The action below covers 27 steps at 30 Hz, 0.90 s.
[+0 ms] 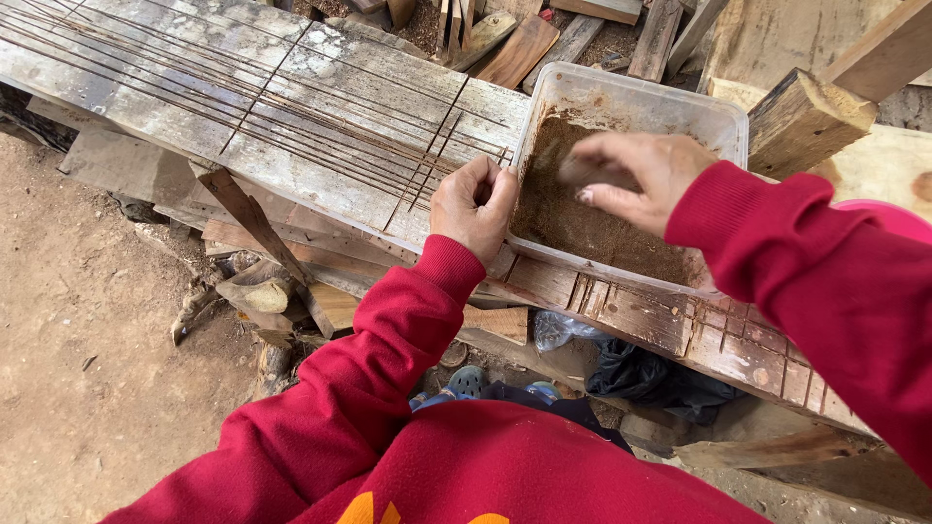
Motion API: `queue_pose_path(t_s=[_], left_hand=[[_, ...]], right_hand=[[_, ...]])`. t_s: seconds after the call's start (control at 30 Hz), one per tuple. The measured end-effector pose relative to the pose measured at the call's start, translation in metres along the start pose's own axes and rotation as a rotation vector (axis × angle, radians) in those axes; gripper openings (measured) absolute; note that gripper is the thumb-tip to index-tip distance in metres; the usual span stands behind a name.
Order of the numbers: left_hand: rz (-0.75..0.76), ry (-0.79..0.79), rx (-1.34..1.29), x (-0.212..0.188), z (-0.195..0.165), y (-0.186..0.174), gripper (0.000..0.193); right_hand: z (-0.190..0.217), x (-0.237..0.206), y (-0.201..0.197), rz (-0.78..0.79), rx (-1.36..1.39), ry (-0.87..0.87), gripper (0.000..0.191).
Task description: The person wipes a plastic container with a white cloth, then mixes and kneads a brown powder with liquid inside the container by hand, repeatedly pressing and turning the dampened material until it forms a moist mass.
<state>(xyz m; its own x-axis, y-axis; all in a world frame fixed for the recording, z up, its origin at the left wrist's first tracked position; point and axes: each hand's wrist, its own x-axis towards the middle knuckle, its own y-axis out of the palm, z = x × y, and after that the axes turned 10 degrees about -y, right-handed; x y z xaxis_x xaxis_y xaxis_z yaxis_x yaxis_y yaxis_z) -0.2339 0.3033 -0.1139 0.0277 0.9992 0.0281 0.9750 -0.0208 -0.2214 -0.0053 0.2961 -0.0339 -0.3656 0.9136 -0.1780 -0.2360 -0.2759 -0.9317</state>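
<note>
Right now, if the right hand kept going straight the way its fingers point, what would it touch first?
Most likely the brown powder in the clear plastic tub. The right hand hovers inside it, fingers angled down and left; depth is unclear, so it may already be touching.

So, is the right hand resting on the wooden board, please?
No, the right hand is inside the tub, over brown powder.

Clear plastic tub (720, 124) of brown powder (582, 228), tilted on weathered plank.
</note>
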Motion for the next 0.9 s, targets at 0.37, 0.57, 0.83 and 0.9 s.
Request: queue_pose_path(t_s=[0.37, 0.57, 0.83, 0.9], left_hand=[[-0.013, 0.031, -0.009, -0.001, 0.0, -0.001, 0.033], [-0.015, 0.055, 0.0, 0.0, 0.001, -0.001, 0.032], [-0.023, 0.024, -0.011, 0.0, 0.002, 0.0, 0.032], [-0.011, 0.023, -0.02, -0.001, 0.001, 0.001, 0.032]], right_hand=[[-0.005, 0.012, 0.016, -0.046, -0.089, -0.376, 0.065], [0.004, 0.017, 0.029, -0.078, -0.131, -0.471, 0.056], [0.0, 0.015, 0.014, -0.141, -0.093, -0.184, 0.03], [-0.007, 0.009, 0.007, -0.144, -0.087, -0.093, 0.033]])
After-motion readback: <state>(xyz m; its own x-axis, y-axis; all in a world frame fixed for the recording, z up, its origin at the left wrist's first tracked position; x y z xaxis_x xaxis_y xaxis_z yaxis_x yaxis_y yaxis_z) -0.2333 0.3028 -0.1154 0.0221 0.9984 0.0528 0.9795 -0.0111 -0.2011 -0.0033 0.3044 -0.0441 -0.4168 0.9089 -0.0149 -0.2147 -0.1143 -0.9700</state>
